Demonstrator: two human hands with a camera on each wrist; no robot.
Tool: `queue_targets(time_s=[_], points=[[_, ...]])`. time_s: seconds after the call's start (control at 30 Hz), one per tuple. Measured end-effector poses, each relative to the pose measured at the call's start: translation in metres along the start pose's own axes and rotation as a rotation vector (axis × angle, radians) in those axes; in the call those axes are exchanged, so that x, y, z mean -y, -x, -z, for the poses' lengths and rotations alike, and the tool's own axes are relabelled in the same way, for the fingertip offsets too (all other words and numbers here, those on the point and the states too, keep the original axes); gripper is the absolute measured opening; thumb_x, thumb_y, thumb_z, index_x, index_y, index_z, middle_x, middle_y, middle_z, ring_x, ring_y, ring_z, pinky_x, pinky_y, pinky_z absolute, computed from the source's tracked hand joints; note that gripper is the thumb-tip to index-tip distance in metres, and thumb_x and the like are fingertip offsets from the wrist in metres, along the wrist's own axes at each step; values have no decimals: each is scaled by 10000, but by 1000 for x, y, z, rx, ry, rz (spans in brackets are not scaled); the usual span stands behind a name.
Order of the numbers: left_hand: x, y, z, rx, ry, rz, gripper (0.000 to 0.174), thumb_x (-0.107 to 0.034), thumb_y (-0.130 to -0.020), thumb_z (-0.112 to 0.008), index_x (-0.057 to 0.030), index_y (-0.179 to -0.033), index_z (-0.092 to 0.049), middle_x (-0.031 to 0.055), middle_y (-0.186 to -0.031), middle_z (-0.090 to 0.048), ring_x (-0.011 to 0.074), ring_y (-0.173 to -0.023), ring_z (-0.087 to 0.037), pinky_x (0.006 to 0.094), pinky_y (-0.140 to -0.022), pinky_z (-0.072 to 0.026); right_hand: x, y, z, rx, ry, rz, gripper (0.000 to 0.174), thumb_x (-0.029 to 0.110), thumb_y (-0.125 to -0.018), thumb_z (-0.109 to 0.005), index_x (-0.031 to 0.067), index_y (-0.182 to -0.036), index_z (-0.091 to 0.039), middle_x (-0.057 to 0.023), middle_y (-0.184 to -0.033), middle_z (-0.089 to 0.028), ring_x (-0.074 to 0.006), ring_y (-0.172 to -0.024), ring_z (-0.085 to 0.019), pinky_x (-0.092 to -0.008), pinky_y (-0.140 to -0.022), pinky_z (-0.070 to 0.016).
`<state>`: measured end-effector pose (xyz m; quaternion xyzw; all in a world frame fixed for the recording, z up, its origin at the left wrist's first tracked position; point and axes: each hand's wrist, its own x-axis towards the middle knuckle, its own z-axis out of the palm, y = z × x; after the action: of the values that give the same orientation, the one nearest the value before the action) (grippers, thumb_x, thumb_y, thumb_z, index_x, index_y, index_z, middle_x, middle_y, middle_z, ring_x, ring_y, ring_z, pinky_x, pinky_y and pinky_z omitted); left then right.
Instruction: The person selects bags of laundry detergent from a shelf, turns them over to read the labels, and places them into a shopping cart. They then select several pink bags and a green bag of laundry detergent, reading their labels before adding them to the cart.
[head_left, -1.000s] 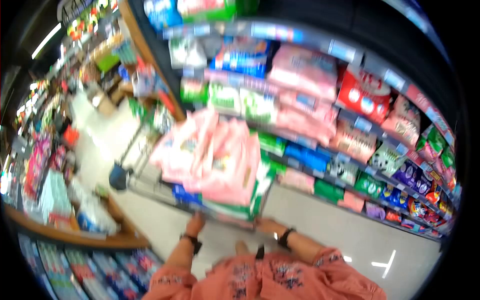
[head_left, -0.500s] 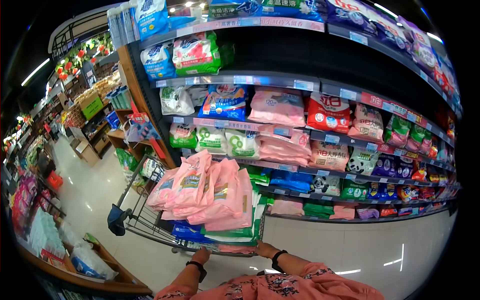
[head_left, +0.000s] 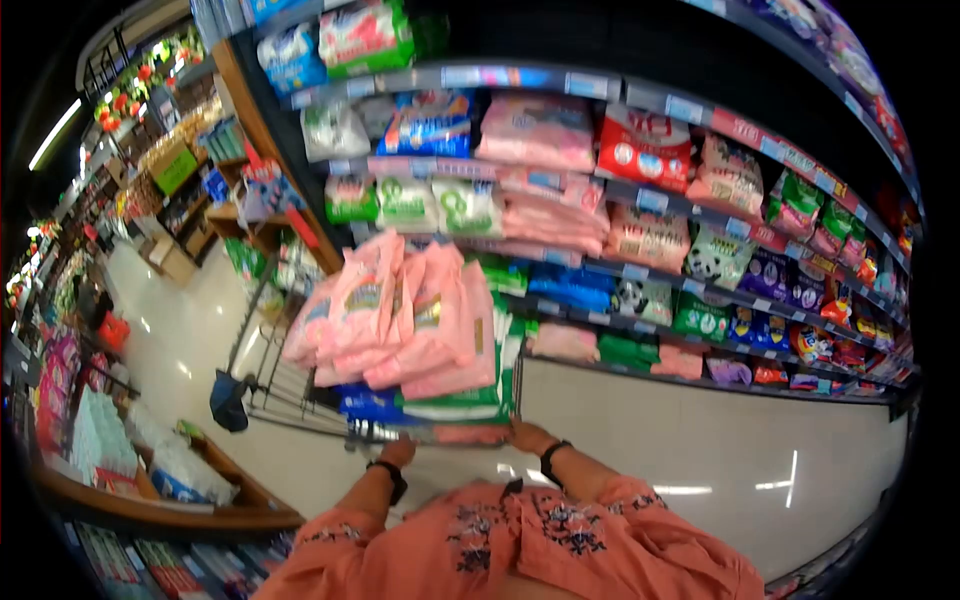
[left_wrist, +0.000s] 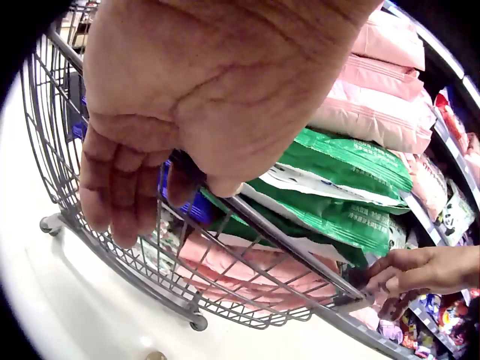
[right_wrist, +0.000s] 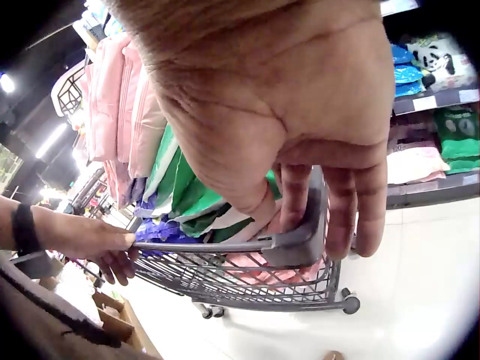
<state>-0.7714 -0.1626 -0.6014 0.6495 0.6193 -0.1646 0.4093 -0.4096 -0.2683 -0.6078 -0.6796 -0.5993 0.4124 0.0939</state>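
Note:
A wire shopping cart (head_left: 272, 378) holds a heap of pink bags (head_left: 425, 320), with green and white bags (head_left: 460, 404) and a blue one (head_left: 368, 403) beneath. My left hand (head_left: 398, 452) is at the cart's near edge; in the left wrist view this hand (left_wrist: 202, 97) pinches the rim (left_wrist: 300, 251) between thumb and forefinger, other fingers hanging outside. At the near right corner is my right hand (head_left: 530, 436). In the right wrist view, the hand (right_wrist: 285, 112) grips the grey plastic corner (right_wrist: 298, 234), some fingers outside the basket.
Shelves of bagged goods (head_left: 645, 145) run behind the cart and to the right. A low wooden display (head_left: 200, 505) stands at the near left. Pale tiled floor (head_left: 600, 420) lies at the right, and an aisle (head_left: 160, 320) leads back at the left.
Since half a second ago, the shelves and cart have shifted upward in the head view. Both hands stay on the cart's near edge, and the pink heap looks the same.

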Motion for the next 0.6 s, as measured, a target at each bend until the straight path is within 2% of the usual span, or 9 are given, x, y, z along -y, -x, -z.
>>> queue_targets(time_s=[0.17, 0.23, 0.27, 0.33, 0.37, 0.43, 0.5, 0.53, 0.6], points=[[-10, 37, -13, -65, 41, -81, 614, -478, -1008, -486, 63, -1299, -500, 377, -1265, -573, 506, -1197, -552, 553, -1008, -442, 11, 26, 18, 79, 44, -70, 534, 285, -972, -475, 14, -1428, -421, -314, -1207, -636, -445, -1135, -615, -504, -970, -480], [-4, 51, -19, -130, 37, -210, 596, -473, -998, -534, 59, -1267, -545, 349, -1232, -609, 477, -1164, -587, 526, -973, -465, 2, 36, 14, -27, 26, 29, 412, 310, -956, -527, -23, -1198, -511, -324, -1012, -671, -473, -964, -653, -526, -858, -506], [1, 57, -24, -138, 154, -187, 584, -465, -992, -559, 48, -1271, -552, 325, -1218, -627, 456, -1148, -604, 504, -959, -475, 1, 39, 12, -35, 38, 11, 389, 306, -953, -524, -17, -1169, -532, -317, -1011, -673, -472, -969, -652, -525, -858, -505], [1, 85, -22, -137, 359, -103, 543, -436, -983, -600, 10, -1290, -559, 267, -1194, -655, 385, -1106, -633, 443, -926, -496, -1, 46, 16, 35, 79, -26, 428, 312, -971, -507, -2, -1262, -507, -291, -1069, -678, -454, -1016, -647, -527, -878, -501], [10, 90, -25, -164, 456, -32, 507, -403, -984, -609, -9, -1300, -558, 239, -1122, -671, 343, -1000, -656, 425, -879, -508, -2, 49, 15, 68, 95, -44, 452, 315, -979, -499, 6, -1309, -495, -278, -1098, -680, -445, -1039, -645, -528, -888, -499], [58, 72, -43, -432, 473, -99, 482, -369, -983, -620, 15, -1266, -554, 209, -1009, -686, 308, -879, -667, 422, -825, -520, -1, 59, 15, 70, 107, -57, 419, 312, -978, -502, 5, -1263, -507, -278, -1067, -684, -448, -1025, -647, -533, -875, -501], [84, 74, -34, -526, 540, -48, 459, -407, -993, -600, -47, -1267, -522, 103, -922, -653, 202, -703, -625, 361, -548, -516, -1, 69, 15, 60, 108, -70, 392, 290, -969, -505, 7, -1241, -511, -275, -1064, -685, -444, -1025, -650, -537, -872, -505], [89, 82, -27, -507, 526, 37, 455, -399, -1000, -588, -23, -1248, -521, 97, -899, -640, 199, -705, -623, 357, -543, -518, -1, 74, 15, 54, 108, -78, 389, 282, -965, -507, 8, -1240, -511, -274, -1062, -686, -443, -1022, -651, -538, -871, -506], [120, 63, -40, -506, 417, 0, 452, -380, -1001, -584, 7, -1226, -532, 102, -924, -654, 196, -722, -644, 356, -562, -535, -1, 81, 12, 44, 110, -86, 382, 267, -956, -511, 10, -1238, -512, -272, -1059, -688, -441, -1017, -655, -540, -869, -509]])
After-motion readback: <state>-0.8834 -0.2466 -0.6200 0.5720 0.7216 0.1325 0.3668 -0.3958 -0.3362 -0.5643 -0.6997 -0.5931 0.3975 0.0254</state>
